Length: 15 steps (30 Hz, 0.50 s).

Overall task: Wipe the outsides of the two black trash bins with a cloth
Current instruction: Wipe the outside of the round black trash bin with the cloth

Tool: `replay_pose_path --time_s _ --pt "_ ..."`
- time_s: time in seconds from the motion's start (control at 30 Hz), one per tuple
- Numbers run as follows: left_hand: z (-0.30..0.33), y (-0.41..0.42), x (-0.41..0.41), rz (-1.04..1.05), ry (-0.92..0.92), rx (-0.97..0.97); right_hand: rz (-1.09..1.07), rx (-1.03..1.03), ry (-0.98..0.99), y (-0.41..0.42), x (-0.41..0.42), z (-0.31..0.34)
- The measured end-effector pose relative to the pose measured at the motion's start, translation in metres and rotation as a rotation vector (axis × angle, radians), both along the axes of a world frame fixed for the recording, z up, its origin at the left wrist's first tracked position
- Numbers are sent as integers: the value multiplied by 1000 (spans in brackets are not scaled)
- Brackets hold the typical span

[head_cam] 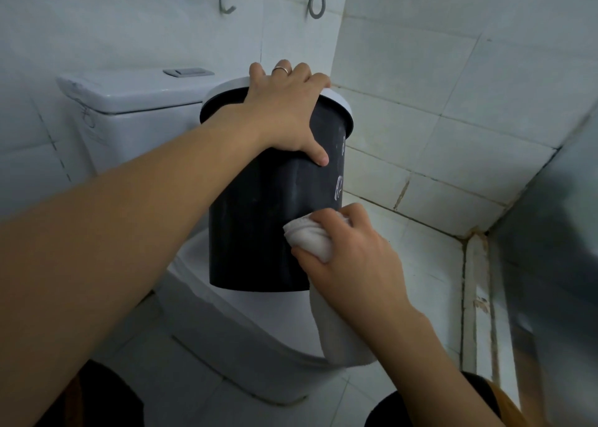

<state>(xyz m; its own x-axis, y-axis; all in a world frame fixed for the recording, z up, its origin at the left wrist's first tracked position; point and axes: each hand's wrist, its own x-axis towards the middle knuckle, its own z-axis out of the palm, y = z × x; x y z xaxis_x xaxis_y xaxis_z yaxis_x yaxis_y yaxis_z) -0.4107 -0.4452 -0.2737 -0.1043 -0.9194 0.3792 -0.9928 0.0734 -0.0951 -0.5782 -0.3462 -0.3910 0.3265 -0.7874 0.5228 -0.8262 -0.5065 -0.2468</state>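
We steady the black trash bin (pixel 259 219) on the closed toilet lid (pixel 259 323), left hand (pixel 284 112) gripping its rim. Right hand (pixel 352 258) clutches the cloth (pixel 310 237), wiping the lower side. Next, likely rotate the bin to unwiped sides.

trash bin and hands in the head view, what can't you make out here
- Black trash bin: its far side faces away; the left hand covers part of the white rim.
- Pale marks on the bin wall: too small and faint to read.
- White cloth: mostly inside the right hand.
- Second bin: not in view.
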Motion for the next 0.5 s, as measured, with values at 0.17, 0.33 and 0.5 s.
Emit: replay_pose_path --time_s 0.17,0.33,0.5 --pt "-2 2 1 -15 37 -19 31 -5 -41 -2 -1 -4" --pt "-1 3 -1 -17 95 -33 96 80 -13 8 -22 -23" --pt "-1 2 2 7 224 -52 66 182 -233 -7 -49 -28"
